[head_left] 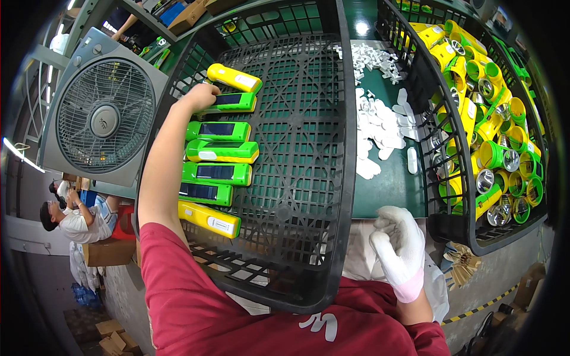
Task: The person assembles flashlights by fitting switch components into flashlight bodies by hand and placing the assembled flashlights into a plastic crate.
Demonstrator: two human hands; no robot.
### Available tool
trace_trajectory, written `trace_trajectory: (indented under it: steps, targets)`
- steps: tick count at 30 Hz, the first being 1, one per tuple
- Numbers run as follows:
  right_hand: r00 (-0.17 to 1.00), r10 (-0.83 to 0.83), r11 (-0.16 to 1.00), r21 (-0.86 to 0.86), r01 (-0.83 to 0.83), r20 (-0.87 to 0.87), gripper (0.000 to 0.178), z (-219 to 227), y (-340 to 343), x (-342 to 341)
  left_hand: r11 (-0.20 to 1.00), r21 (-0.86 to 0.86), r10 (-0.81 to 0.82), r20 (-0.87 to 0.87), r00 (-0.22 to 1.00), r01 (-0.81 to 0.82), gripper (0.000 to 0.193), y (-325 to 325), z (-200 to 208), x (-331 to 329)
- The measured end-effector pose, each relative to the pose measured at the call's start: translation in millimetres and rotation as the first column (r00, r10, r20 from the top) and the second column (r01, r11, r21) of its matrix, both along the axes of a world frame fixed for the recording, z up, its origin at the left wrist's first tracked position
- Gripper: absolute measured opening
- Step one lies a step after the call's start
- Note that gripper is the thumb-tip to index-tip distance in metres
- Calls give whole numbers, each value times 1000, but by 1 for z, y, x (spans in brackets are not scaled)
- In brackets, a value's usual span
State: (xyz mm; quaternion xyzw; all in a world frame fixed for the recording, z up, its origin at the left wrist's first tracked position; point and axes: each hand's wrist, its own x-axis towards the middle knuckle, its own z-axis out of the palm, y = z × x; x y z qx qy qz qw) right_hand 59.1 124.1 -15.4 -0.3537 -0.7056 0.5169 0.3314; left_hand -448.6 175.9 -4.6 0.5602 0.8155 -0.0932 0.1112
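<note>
My bare left hand (202,98) reaches into a black plastic crate (285,196) and has its fingers closed at the left end of a green-and-yellow solar flashlight (236,102) with a dark panel on top. Just beyond it lies a yellow flashlight (234,77) with a white switch piece. Several more flashlights form a column toward me, among them a green one (217,172) with its panel up and a yellow one (209,219). My right hand (401,246), in a white glove, hangs in front of my body, loosely curled, thumb apart from the fingers, nothing visible in it.
Right of the crate, white plastic parts (380,121) lie in heaps on a green tabletop (386,193). A second black crate (457,196) holds many yellow-and-green flashlight bodies (490,154). A grey box fan (104,118) stands at left; another person (89,222) sits beyond it.
</note>
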Motion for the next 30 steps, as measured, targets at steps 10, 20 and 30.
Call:
trace_trajectory:
  steps: [10, 20, 30]
  targets:
    - [998, -51, 994, 99, 49, 20, 26, 2, 1, 1, 786, 20, -456, -655, 602, 618, 43, 43, -17, -16]
    - [699, -531, 778, 602, 178, 479, 31, -24, 73, -36, 944, -276, -274, -341, 899, 183, 24, 59, -2, 47]
    - [564, -521, 792, 609, 39, 641, 17, -40, 112, -60, 946, 115, -256, -309, 916, 303, 35, -13, 32, 67]
